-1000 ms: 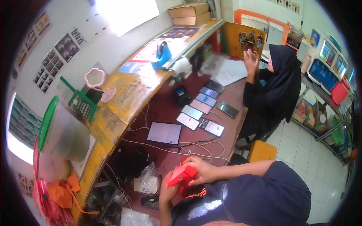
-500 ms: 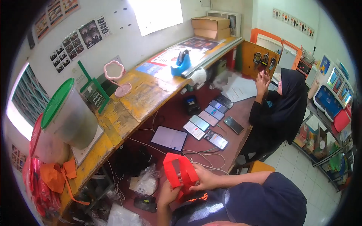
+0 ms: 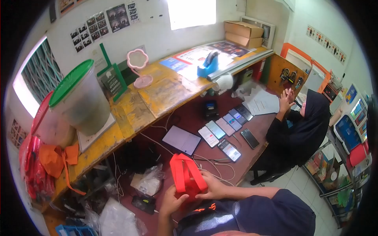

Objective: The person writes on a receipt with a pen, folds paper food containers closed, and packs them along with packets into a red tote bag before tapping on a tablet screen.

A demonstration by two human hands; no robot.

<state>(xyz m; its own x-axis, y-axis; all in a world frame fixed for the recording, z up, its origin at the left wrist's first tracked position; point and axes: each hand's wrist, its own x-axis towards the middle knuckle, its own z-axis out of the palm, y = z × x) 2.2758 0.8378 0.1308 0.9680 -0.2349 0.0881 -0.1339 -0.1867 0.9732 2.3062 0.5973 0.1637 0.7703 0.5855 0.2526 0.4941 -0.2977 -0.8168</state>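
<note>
In front of my chest I hold a small red bag (image 3: pixel 193 190) with two strap-like handles standing up. My left hand (image 3: pixel 171 200) grips its lower left side with the thumb on the near face. My right hand (image 3: pixel 214 186) clasps the right side; some of its fingers are hidden by the bag. Just beyond the bag lies a tablet (image 3: pixel 181 140) with a lit screen, and white cables (image 3: pixel 214 167) run beside it. A dark handheld device (image 3: pixel 143 204) rests to the left of my left hand.
Several phones, one a dark phone (image 3: pixel 249 138), lie across the red desk. A person in black (image 3: pixel 301 129) sits at its right with hands raised. The yellow shelf (image 3: pixel 153 103) holds a green-lidded bucket (image 3: pixel 84 106) and a blue tape dispenser (image 3: pixel 208 66). Clear plastic (image 3: pixel 118 218) lies lower left.
My view has shifted, so the room appears further right and the desk a little lower. The bag has turned slightly in my hands, its handles now upright. Both hands keep their grip.
</note>
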